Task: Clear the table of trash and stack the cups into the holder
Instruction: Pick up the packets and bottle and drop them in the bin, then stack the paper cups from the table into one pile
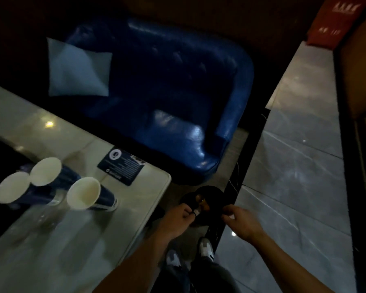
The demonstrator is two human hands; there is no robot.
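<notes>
Both hands reach down past the corner of the pale, glossy worktop [51, 240] to a black trash bag [211, 195] that sits on the floor between the worktop's edge and a dark strip bordering the tiled floor. The left hand [175, 220] has its fingers [188, 212] pinched on the bag's near rim, with a small pale scrap at the fingertips, too blurred to name. The right hand [241, 223] grips the rim on the opposite side, its fingers [227, 216] curled narrow around the black plastic, so the bag's mouth lies open between the two hands; something orange-brown shows inside, unclear what. On the worktop, well apart from the hands, stand three dark blue paper cups with white interiors, upright and bunched close: the nearest cup [87, 194] toward the worktop's edge, a second cup [46, 171] behind it, and a third cup [12, 190] at the far left, touching the second. A dark printed card [122, 166] lies flat near the corner. Beyond the worktop is a blue leather sofa [178, 92] with a pale cushion [78, 68]. The person's shoes [206, 248] show below the hands.
</notes>
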